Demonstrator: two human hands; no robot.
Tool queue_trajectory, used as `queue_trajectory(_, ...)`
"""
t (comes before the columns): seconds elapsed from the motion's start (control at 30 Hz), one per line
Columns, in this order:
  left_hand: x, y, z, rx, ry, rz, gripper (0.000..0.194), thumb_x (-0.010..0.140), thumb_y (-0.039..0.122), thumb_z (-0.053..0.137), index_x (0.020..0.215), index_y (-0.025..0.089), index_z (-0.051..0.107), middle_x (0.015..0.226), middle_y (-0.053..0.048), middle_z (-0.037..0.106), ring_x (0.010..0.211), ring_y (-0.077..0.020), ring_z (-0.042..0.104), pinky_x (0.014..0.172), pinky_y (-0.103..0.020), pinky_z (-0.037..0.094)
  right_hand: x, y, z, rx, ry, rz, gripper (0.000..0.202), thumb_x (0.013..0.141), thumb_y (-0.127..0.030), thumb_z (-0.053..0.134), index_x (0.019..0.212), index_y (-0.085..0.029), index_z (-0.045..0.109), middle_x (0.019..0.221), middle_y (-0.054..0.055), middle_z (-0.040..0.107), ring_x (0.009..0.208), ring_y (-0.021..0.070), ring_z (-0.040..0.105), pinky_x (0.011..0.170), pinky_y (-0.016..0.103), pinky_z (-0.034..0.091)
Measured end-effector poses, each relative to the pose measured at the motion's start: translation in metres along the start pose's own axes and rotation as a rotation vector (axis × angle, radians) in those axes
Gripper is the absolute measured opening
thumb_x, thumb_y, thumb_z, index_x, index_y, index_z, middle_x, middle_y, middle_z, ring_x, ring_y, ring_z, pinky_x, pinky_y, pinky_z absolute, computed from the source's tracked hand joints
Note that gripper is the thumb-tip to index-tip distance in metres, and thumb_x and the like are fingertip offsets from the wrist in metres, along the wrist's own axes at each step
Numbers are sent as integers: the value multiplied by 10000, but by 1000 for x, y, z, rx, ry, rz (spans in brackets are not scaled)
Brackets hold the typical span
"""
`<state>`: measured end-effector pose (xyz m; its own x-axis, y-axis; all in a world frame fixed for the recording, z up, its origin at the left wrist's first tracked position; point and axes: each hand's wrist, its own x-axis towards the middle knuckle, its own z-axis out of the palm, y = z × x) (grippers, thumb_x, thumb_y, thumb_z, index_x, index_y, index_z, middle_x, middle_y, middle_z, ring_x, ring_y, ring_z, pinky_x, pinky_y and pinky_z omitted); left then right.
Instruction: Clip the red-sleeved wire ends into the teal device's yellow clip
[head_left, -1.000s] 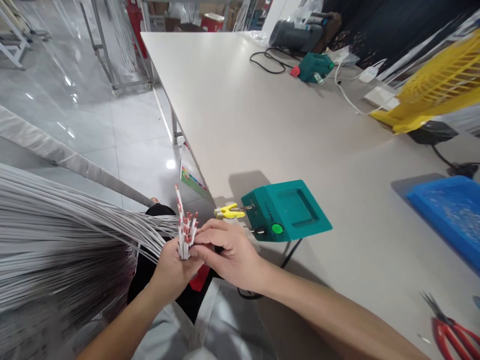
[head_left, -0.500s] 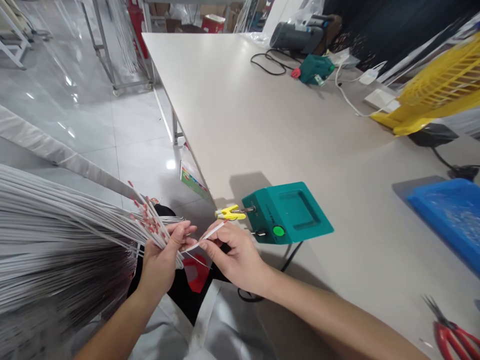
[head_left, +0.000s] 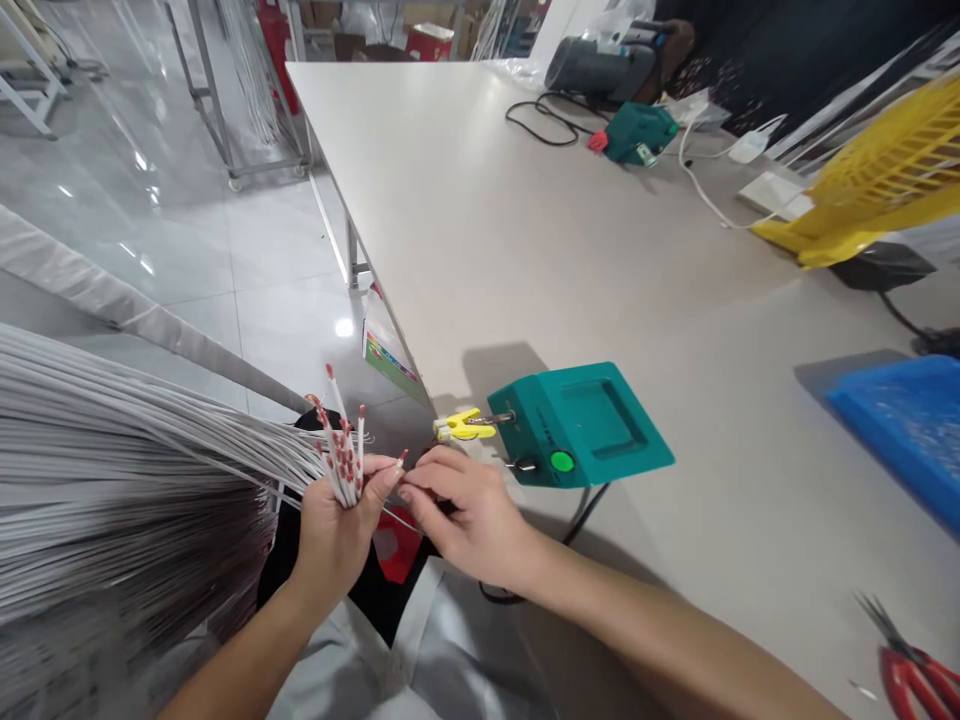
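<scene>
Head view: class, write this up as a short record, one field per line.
left hand: left hand grips red-tipped white strands
right hand: right hand beside them, thumb and fingers close together; grip unclear
nearby: green box, yellow clip at its side
table right: blue tray, red-handled tool

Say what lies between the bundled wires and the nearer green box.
The head view shows a single wire, the right hand and a yellow clip between the bundled wires and the box.
</scene>
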<state>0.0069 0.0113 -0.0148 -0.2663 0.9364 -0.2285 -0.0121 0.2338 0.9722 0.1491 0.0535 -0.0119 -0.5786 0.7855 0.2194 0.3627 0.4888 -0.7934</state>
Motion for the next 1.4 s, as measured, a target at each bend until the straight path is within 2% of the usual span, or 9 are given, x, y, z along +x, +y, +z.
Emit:
queue_trajectory(0.17, -1, 0, 2, 56, 44, -6, 111, 714, 251, 645, 758, 175, 714, 638, -2, 656, 642, -145, 589, 628, -245, 474, 7, -4, -8, 129, 190, 40, 128, 804, -129, 510, 835, -176, 625, 750, 47, 600, 701, 135, 564, 635, 264, 467)
queue_trajectory(0.37, -4, -3, 2, 83, -39, -4, 122, 721, 252, 632, 731, 148, 695, 597, -5, 613, 572, -124, 532, 543, -225, 432, 9, -3, -6, 132, 198, 79, 107, 777, -149, 554, 676, -181, 568, 647, 9, 558, 613, 121, 515, 573, 257, 427)
queue_trajectory(0.6, -5, -7, -6, -32, -116, -85, 201, 771, 340, 588, 699, 157, 632, 536, 41, 498, 430, -53, 339, 410, -186, 290, 9, -5, -11, 96, 142, -1, 167, 807, -124, 483, 659, -176, 542, 632, 16, 537, 609, 125, 483, 569, 261, 409)
queue_trajectory(0.73, -6, -5, -7, 1, -113, -85, 185, 774, 330, 579, 730, 157, 630, 552, 38, 503, 436, -58, 348, 408, -190, 283, 13, -7, -23, 98, 168, -26, 106, 791, -134, 529, 866, -173, 593, 775, 46, 578, 629, 119, 510, 599, 266, 452)
queue_trajectory(0.83, -6, -2, -8, 42, -168, -56, 184, 780, 320, 567, 719, 157, 628, 532, 40, 481, 448, -68, 368, 420, -194, 294, 18, -10, -35, 128, 13, -33, 226, 757, -158, 605, 982, -174, 598, 922, 70, 571, 616, 93, 517, 576, 237, 467)
queue_trajectory(1.0, -3, 0, -17, -37, -377, -59, 225, 769, 311, 590, 614, 149, 594, 494, 43, 449, 445, -65, 354, 429, -200, 271, 27, -12, -39, 328, -285, -25, 84, 784, -149, 604, 723, -166, 658, 733, 22, 573, 685, 97, 559, 632, 218, 463)
queue_trajectory(1.2, -2, -10, -22, -347, -362, -172, 222, 739, 354, 635, 654, 152, 601, 522, 37, 491, 411, -44, 299, 396, -195, 200, 21, -8, -6, 983, -108, 311, 103, 691, -268, 714, 689, -171, 677, 753, -2, 550, 562, 67, 552, 485, 193, 451)
queue_trajectory(1.3, -3, -12, -18, -467, -307, -223, 212, 711, 357, 664, 679, 156, 605, 510, 46, 483, 388, -30, 273, 390, -186, 181, 17, -8, 8, 1044, -31, 418, 166, 653, -332, 736, 676, -175, 685, 752, -9, 542, 495, 43, 506, 411, 176, 402)
queue_trajectory(1.4, -3, -12, -12, -543, -244, -273, 220, 681, 352, 691, 674, 150, 603, 503, 55, 463, 374, -20, 262, 381, -178, 169, 16, -10, 11, 908, 37, 365, 161, 708, -339, 689, 678, -181, 683, 731, 4, 581, 531, 68, 518, 440, 195, 432)
